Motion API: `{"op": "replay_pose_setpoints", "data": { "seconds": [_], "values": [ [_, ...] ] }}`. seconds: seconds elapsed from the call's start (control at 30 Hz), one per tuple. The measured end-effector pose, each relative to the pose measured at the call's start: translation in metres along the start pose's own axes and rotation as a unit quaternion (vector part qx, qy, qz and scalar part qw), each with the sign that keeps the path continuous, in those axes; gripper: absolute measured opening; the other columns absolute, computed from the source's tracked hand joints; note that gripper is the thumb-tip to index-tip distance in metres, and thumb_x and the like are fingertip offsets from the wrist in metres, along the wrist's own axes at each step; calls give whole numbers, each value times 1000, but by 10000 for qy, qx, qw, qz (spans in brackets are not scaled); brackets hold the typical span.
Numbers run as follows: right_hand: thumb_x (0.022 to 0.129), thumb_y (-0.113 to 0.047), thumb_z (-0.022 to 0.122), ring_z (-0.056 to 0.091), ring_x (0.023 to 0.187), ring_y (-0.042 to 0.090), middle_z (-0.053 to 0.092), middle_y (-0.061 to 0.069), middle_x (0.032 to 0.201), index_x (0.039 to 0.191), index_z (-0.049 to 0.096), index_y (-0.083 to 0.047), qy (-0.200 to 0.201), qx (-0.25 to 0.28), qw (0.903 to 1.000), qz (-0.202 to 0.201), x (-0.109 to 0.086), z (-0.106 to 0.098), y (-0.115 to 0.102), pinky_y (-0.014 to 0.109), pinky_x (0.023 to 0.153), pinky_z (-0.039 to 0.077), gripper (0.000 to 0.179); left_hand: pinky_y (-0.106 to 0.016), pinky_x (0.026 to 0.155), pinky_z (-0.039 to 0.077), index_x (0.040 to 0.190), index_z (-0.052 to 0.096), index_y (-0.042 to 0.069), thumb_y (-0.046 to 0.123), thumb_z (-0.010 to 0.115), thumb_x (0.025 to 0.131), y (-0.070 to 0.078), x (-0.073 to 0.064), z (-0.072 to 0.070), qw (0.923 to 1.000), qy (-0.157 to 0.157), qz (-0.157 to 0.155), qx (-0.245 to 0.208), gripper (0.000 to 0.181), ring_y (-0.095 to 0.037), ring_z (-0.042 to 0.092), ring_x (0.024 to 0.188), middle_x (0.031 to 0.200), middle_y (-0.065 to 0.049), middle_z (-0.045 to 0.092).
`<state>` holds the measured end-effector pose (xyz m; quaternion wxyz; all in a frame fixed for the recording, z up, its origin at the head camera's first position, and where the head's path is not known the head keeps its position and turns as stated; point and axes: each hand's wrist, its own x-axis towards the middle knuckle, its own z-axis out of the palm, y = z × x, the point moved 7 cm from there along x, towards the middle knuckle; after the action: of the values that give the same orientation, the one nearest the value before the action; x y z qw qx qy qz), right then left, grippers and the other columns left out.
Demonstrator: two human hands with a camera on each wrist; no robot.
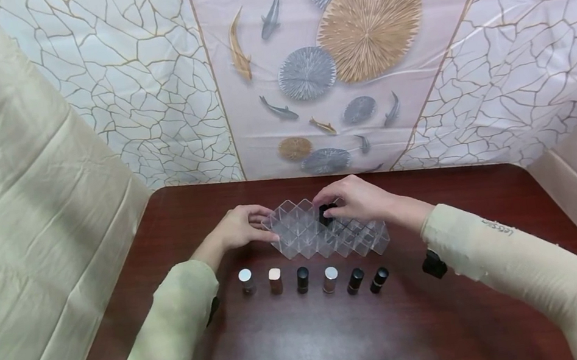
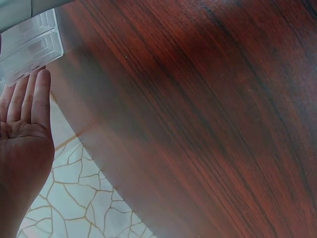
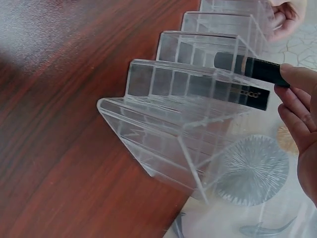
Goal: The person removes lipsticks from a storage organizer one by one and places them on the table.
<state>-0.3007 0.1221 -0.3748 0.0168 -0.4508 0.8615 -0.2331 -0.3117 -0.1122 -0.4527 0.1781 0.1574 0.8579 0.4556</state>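
Observation:
A clear acrylic lipstick organizer (image 1: pixel 301 233) with diamond-shaped slots stands on the table. My right hand (image 1: pixel 360 197) is over its back middle, pinching a black lipstick tube (image 3: pixel 270 70) between thumb and fingers. The tube's lower end is inside a slot. Beside it, a second black tube (image 3: pixel 255 96) with pale lettering stands in the organizer. At the organizer's left end, my left hand (image 1: pixel 240 227) holds the corner, thumb at the front and fingers behind. The left wrist view shows those fingers (image 2: pixel 40 101) nearly straight, their tips at the clear wall.
In front of the organizer, several lipsticks stand in a row: a silver-capped one (image 1: pixel 246 279), a pale pink-capped one (image 1: pixel 275 280), a black one (image 1: pixel 302 279), another silver-capped one (image 1: pixel 330 278) and further black ones (image 1: pixel 379 280). Patterned cloth (image 1: pixel 164 86) hangs behind the dark wooden table (image 1: pixel 301 350).

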Motion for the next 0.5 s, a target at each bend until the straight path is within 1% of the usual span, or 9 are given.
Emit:
{"op": "replay_pose_setpoints", "data": {
  "seconds": [0.1, 0.23, 0.33, 0.5],
  "values": [
    [94, -6, 81, 76, 105, 24, 79, 7, 118, 123, 77, -5, 44, -27, 10000, -47, 0, -6, -3, 45, 85, 63, 29, -45, 109, 54, 139, 66, 0, 19, 93, 86, 0, 0, 1, 10000, -4, 28, -24, 63, -32, 71, 124, 130, -15, 75],
    [94, -3, 81, 77, 102, 25, 80, 8, 117, 122, 77, -5, 111, -63, 9998, -154, 0, -14, -6, 44, 86, 63, 29, -44, 108, 55, 139, 66, 0, 18, 93, 85, 0, 0, 1, 10000, 6, 32, -28, 64, -32, 71, 123, 129, -15, 75],
    [93, -2, 81, 77, 102, 26, 80, 9, 117, 122, 77, -4, 143, -67, 9996, -220, -1, -21, -10, 46, 88, 63, 29, -44, 108, 54, 140, 66, 1, 18, 93, 85, 0, 0, 1, 10000, 7, 32, -10, 64, -31, 71, 123, 130, -15, 75],
    [93, -4, 82, 76, 110, 27, 80, 7, 118, 125, 77, -5, 188, -183, 9995, -179, -3, -33, -14, 46, 93, 61, 32, -44, 108, 55, 139, 67, 2, 18, 93, 84, 1, -1, 0, 10000, 31, 24, -7, 62, -31, 72, 122, 129, -15, 76]
  ]
}}
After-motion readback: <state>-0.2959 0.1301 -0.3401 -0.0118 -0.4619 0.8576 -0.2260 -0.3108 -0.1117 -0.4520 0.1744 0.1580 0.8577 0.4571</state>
